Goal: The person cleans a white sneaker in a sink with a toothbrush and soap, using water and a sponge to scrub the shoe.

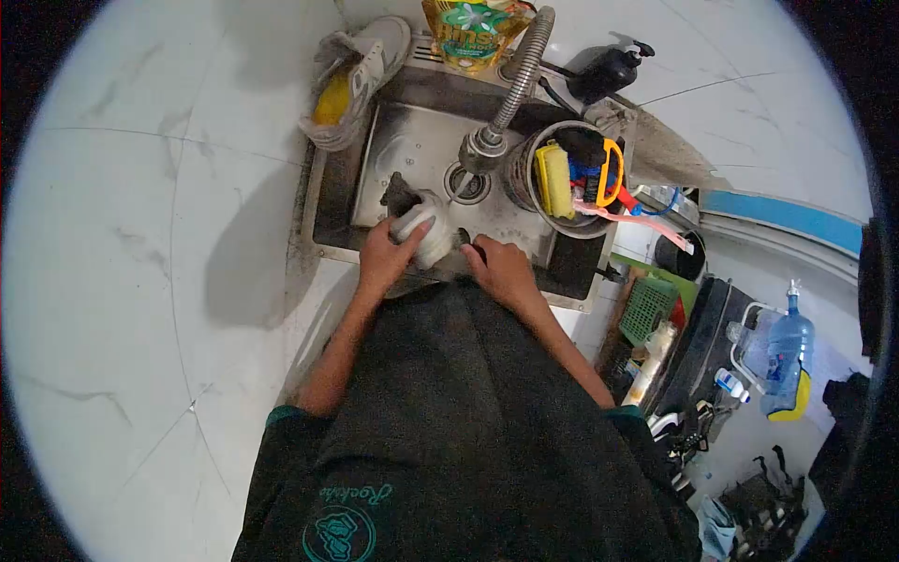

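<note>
both hands, left hand [386, 255] and right hand [501, 269], clamp a wet white shoe [423, 236] over the sink [412, 140]; it could slip and splash.

View from above of a wash area. White marble-look tiles [140, 234] with thin grey veins covered the surfaces around a small steel sink [421, 140], whose flexible metal faucet [515, 75] hung over the drain [466, 183]. A round caddy [524, 183] of cleaning tools sat at the basin's right. A green crate [648, 309] and a blue bottle [787, 347] cluttered the dim floor at right.
</note>
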Action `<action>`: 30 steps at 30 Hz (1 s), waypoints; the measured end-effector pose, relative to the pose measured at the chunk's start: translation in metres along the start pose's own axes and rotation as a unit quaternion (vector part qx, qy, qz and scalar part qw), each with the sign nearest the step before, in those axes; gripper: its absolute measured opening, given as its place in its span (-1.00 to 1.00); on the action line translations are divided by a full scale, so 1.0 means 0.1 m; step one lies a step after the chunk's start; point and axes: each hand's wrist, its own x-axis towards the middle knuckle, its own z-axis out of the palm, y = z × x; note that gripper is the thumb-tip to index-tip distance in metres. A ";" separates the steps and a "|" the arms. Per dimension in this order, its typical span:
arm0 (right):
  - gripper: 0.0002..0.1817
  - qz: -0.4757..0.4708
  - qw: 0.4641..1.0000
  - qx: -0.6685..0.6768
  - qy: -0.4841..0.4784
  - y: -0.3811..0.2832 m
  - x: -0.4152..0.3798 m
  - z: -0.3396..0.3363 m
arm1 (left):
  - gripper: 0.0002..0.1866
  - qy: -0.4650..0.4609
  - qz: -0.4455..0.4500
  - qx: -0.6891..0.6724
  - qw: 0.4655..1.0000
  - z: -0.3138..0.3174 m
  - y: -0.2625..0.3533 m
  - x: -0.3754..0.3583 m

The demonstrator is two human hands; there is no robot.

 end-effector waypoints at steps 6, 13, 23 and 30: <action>-0.63 -0.004 0.995 -0.099 -0.029 -0.20 -0.08 0.03 | -0.28 0.024 0.093 0.069 0.993 0.15 -0.06 -0.03; -0.64 0.103 0.989 -0.106 0.023 -0.28 -0.08 -0.06 | -0.20 -0.035 -0.001 -0.050 0.998 0.18 -0.02 0.02; -0.68 0.077 0.989 -0.115 0.047 -0.39 -0.06 -0.06 | -0.18 -0.021 0.035 -0.008 0.999 0.26 -0.15 -0.02; -0.67 0.076 0.986 -0.146 0.032 -0.26 -0.06 -0.01 | -0.18 -0.042 0.030 -0.006 0.999 0.23 -0.07 -0.07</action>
